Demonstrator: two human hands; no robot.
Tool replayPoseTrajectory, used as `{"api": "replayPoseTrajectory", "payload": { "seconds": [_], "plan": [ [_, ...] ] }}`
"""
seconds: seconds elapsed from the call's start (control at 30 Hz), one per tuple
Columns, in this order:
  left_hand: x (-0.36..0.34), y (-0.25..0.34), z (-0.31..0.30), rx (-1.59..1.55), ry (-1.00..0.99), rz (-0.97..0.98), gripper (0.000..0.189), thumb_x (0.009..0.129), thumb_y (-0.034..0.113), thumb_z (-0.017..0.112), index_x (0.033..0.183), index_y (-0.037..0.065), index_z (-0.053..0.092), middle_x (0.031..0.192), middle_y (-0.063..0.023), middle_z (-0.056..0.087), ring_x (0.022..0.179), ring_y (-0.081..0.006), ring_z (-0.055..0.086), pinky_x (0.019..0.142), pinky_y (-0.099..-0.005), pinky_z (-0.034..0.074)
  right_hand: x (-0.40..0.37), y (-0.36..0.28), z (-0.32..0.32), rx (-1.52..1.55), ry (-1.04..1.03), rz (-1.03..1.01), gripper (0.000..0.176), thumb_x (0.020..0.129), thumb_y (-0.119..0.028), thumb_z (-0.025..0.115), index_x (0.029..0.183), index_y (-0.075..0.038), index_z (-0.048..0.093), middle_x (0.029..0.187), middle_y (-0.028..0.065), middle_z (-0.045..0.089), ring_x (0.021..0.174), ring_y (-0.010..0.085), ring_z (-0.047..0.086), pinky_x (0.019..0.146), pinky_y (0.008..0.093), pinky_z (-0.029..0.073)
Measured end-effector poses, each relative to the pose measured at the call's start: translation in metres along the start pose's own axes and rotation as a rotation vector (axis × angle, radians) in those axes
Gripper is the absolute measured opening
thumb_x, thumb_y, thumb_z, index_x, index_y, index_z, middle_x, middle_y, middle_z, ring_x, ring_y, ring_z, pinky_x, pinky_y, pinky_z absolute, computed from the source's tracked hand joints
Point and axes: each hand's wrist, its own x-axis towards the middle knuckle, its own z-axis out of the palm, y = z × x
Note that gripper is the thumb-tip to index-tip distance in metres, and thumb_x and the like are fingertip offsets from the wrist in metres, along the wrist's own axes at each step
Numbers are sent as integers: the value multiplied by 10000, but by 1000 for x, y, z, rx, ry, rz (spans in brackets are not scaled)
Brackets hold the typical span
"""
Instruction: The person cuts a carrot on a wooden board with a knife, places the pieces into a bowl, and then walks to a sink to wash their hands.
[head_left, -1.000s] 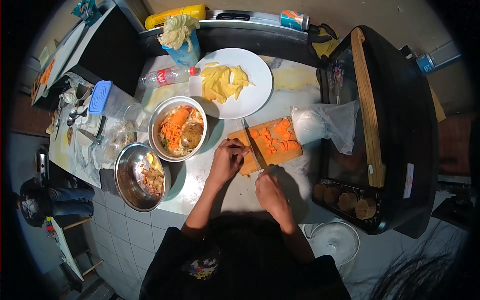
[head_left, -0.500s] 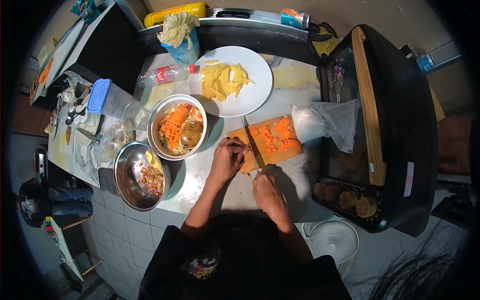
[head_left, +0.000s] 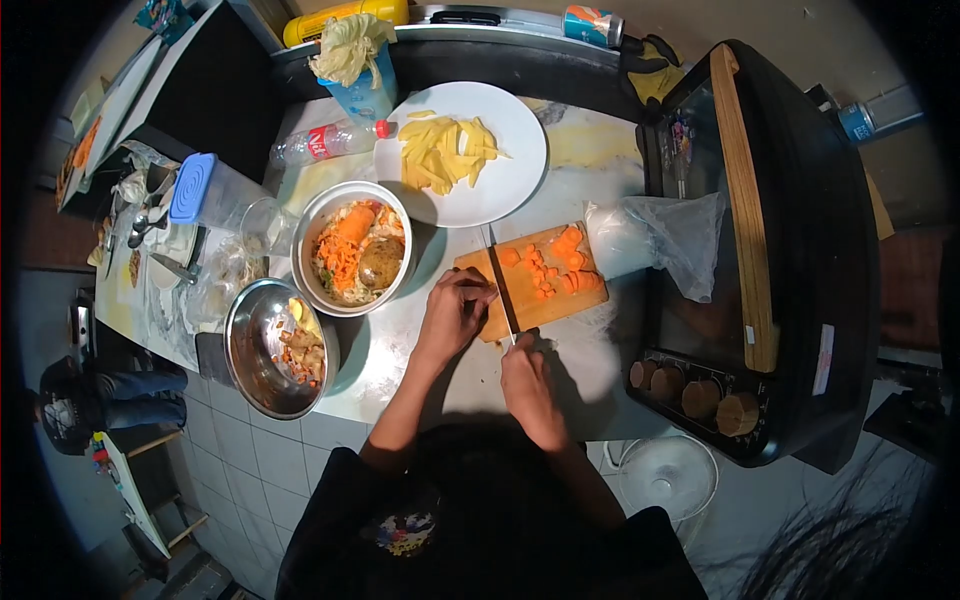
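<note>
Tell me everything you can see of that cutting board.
The cutting board looks wooden, light brown, flat and roughly rectangular. It lies slightly askew on the table, below the white plate. Orange carrot pieces cover part of its right side; the knife crosses its left side, beside the left hand.

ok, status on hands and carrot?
Right hand gripping knife over board. Left hand close by blade, hold unclear. Carrot pieces right of blade. Bag at board's right edge.

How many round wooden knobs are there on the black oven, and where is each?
4, in one row at the black oven's lower end, from left to right: first knob, second knob, third knob, fourth knob. None seems hidden.
</note>
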Motion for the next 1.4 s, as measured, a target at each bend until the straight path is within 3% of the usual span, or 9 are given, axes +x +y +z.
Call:
{"api": "replayPoseTrajectory", "payload": {
  "seconds": [0.07, 0.17, 0.23, 0.47, 0.63, 0.87, 0.93, 1.17, 1.4],
  "plan": [
    [-2, 1, -2, 2, -7, 6, 188, 752, -58, 697, 920, 15, 739, 933, -115, 670, 893, -303, 617, 815, -385, 496, 0, 0, 2, 3, 3, 11, 214, 984, -165, 482, 1032, 38, 430, 792, 328, 600, 804, 527, 588, 688, 584, 467],
    [2, 3, 0, -22, 28, 33, 210, 721, -77, 677, 895, 17, 747, 899, -133, 679, 858, -328, 614, 783, -393, 499, 5, -2, -5, -72, -34, -2, 185, 917, -28, 484, 1039, 110, 467, 763, 326, 631, 792, 490, 651, 653, 527, 529],
    [0, 2, 0, 6, 34, 38, 195, 734, -63, 683, 899, 19, 749, 901, -135, 678, 861, -330, 614, 781, -395, 500, 6, 0, -3, 45, -62, 59, 220, 985, -158, 483, 1011, 54, 434, 787, 345, 601, 804, 530, 590, 690, 592, 463],
    [-1, -2, 1, 23, 4, -6, 197, 773, -1, 724, 966, 27, 752, 943, -121, 691, 887, -309, 617, 809, -388, 494, 5, -10, -21, 172, -37, 20, 271, 979, -174, 487, 1030, 85, 425, 809, 358, 604, 831, 548, 578, 742, 605, 454],
    [-1, 2, -2, 10, -7, 11, 224, 775, 24, 736, 998, 10, 735, 949, -151, 685, 895, -328, 620, 809, -408, 497, 5, -24, -50, 156, -194, 36, 356, 970, -171, 481, 1126, 135, 388, 873, 390, 595, 892, 546, 583, 790, 591, 454],
    [2, 6, -10, 1, -11, 46, 247, 766, -3, 731, 1012, -19, 715, 936, -178, 676, 859, -349, 635, 781, -406, 510, 5, -15, -65, 71, -234, 26, 352, 977, -190, 474, 1200, 72, 399, 968, 348, 607, 929, 528, 579, 837, 575, 453],
    [2, 9, -11, -44, -2, -17, 208, 775, -33, 709, 983, -25, 715, 927, -181, 681, 827, -338, 656, 755, -386, 517, 8, -14, -70, 105, -284, 40, 317, 983, -200, 488, 1170, 53, 451, 833, 307, 622, 850, 534, 578, 790, 588, 430],
    [0, 12, -2, -85, 45, -203, 147, 796, -44, 685, 940, -37, 710, 914, -174, 703, 814, -305, 689, 754, -362, 529, 1, -25, -69, 6, -205, 18, 315, 1000, -224, 457, 1153, 50, 479, 850, 327, 619, 852, 533, 584, 790, 589, 442],
    [3, 23, -3, -12, 33, -302, 124, 815, 50, 721, 925, -6, 735, 909, -158, 727, 825, -305, 701, 773, -368, 531, 0, -22, -66, -45, -227, 22, 321, 1007, -230, 452, 1152, 56, 478, 852, 353, 610, 854, 543, 584, 797, 592, 451]
  ]
}}
